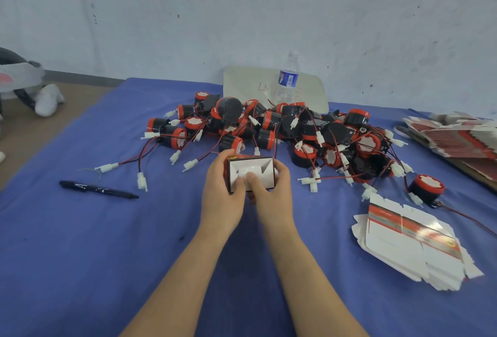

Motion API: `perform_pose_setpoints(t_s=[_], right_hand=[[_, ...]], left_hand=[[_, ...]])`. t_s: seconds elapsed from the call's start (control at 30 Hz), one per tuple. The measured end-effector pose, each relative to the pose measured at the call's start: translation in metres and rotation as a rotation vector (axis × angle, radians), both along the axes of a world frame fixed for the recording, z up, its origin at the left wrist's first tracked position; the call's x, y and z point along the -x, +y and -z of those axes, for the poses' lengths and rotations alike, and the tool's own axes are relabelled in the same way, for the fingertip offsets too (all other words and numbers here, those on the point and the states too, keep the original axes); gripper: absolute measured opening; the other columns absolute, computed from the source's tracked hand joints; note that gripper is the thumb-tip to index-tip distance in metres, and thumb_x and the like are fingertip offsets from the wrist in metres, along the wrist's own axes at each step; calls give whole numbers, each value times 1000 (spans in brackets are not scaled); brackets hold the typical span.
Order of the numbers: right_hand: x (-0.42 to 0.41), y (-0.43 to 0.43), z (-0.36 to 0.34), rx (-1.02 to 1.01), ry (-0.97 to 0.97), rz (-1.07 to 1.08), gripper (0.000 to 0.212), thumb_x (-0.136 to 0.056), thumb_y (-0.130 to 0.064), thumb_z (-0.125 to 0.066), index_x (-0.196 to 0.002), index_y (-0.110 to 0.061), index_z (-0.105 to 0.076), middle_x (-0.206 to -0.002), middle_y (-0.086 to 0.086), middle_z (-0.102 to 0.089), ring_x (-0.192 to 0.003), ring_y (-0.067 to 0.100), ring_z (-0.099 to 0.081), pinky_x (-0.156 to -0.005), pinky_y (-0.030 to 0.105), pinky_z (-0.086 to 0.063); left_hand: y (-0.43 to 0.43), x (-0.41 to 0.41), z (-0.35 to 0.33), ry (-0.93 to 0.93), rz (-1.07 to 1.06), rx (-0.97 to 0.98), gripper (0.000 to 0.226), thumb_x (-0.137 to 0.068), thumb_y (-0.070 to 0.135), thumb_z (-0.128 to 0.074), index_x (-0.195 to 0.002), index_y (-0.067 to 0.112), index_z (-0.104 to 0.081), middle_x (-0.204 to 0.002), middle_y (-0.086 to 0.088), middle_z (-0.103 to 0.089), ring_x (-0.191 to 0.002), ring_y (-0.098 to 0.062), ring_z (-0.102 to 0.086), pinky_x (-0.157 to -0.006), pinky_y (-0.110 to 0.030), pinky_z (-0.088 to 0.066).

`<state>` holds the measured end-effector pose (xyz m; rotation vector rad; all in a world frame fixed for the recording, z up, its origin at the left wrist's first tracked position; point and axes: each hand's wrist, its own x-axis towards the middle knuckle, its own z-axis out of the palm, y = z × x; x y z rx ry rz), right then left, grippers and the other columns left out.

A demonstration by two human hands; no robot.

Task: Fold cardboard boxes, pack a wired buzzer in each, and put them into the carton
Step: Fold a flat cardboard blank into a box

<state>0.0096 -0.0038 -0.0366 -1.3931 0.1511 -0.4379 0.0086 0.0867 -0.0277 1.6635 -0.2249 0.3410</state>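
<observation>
A small red and white cardboard box point(258, 167) is held between both hands over the blue table cloth, its white inner flaps facing me. My left hand point(222, 191) grips its left side and my right hand point(271, 191) its right side, both thumbs pressing on a flap. Behind the box lies a big heap of black and red wired buzzers point(269, 124) with white plugs. One separate buzzer point(427, 187) sits to the right. A stack of flat unfolded boxes point(411, 242) lies at the lower right. The carton is not in view.
A black marker pen point(96, 189) lies at the left on the blue cloth point(80, 256). A water bottle point(287, 78) stands in front of a white board point(242, 81) at the wall. More flat boxes point(457, 135) are piled at the far right. A grey object point(24, 78) sits far left.
</observation>
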Motion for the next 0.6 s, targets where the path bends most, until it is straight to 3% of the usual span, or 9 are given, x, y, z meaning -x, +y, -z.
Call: perform_pose_setpoints(t_s=[0.2, 0.3, 0.43, 0.6], right_hand=[[-1, -3, 2, -231, 26, -63, 43, -89, -2, -62, -125, -23, -51, -116, 6, -63, -79, 10, -63, -54, 17, -46], [-2, -5, 3, -356, 40, -87, 39, -91, -4, -59, -125, -22, -53, -109, 5, -67, -74, 9, -64, -52, 17, -47], [-4, -4, 7, -426, 64, -121, 39, -94, -6, -56, -128, -22, -51, -102, 0, -69, -82, 11, -67, -60, 21, -52], [-4, -5, 7, -414, 66, -116, 40, -92, -5, -58, -128, -22, -50, -104, 2, -68, -78, 11, -68, -57, 21, -52]], left_hand=[[-1, -2, 4, 3, 21, 18, 56, -90, -1, -52, -119, 46, -41, -131, 7, -52, -119, -10, -51, -102, -38, -46], [-2, -4, 7, -10, 47, -13, 55, -91, 1, -51, -127, 42, -40, -132, 7, -50, -121, -10, -50, -102, -36, -45], [-3, -2, 7, -36, 50, -63, 61, -93, 3, -49, -121, 55, -31, -129, 16, -43, -121, -5, -46, -99, -21, -41], [-4, 1, 9, -48, 54, -104, 67, -93, 4, -48, -118, 61, -25, -131, 18, -40, -123, -5, -44, -100, -22, -40]])
